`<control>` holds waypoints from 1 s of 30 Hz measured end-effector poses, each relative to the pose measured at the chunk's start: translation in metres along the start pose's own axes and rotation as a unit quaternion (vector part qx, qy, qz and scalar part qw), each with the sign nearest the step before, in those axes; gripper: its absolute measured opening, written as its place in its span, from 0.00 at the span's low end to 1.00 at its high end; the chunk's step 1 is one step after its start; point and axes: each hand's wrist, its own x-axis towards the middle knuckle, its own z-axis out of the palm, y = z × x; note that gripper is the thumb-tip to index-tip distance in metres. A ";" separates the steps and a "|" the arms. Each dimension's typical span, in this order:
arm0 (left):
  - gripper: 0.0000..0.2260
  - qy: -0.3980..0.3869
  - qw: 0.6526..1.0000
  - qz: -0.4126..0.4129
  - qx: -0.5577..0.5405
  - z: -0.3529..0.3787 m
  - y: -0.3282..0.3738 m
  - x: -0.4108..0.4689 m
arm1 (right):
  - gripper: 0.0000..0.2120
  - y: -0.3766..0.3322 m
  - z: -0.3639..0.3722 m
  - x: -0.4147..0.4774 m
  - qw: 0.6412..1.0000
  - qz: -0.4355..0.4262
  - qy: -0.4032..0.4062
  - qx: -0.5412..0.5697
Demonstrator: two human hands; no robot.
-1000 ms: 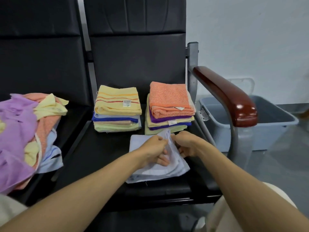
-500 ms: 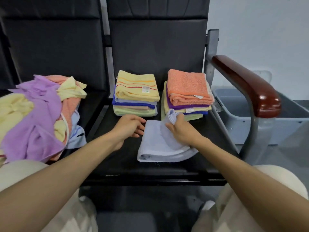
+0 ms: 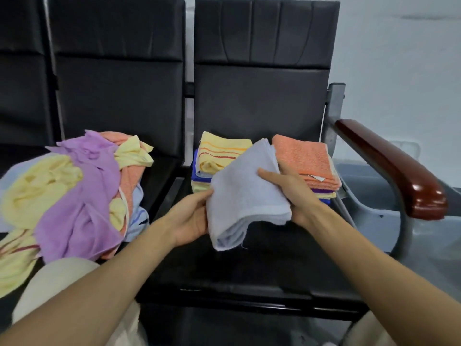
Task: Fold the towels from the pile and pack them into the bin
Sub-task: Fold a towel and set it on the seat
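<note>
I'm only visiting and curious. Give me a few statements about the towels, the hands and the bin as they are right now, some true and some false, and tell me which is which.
1. Both the left hand and the right hand grip the pale blue towel. True.
2. The orange towel tops the left stack. False: it tops the right stack, and the yellow striped towel tops the left one.
3. The unfolded pile lies on the seat to the left. True.
4. The pale blue towel lies in the grey bin. False: it is held up above the seat, and the bin stands beyond the armrest on the right.
</note>
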 end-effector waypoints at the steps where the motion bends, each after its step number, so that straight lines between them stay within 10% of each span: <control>1: 0.21 -0.003 1.000 0.019 0.018 0.000 0.011 -0.002 | 0.19 -0.004 -0.003 0.004 1.000 0.008 -0.028 0.012; 14: 0.11 0.164 0.827 0.205 0.498 0.020 0.151 0.080 | 0.15 -0.035 -0.008 0.142 0.991 -0.018 0.047 -0.124; 30: 0.16 0.261 0.823 0.177 0.471 -0.018 0.129 0.150 | 0.23 0.007 -0.007 0.191 0.857 -0.014 0.101 -0.504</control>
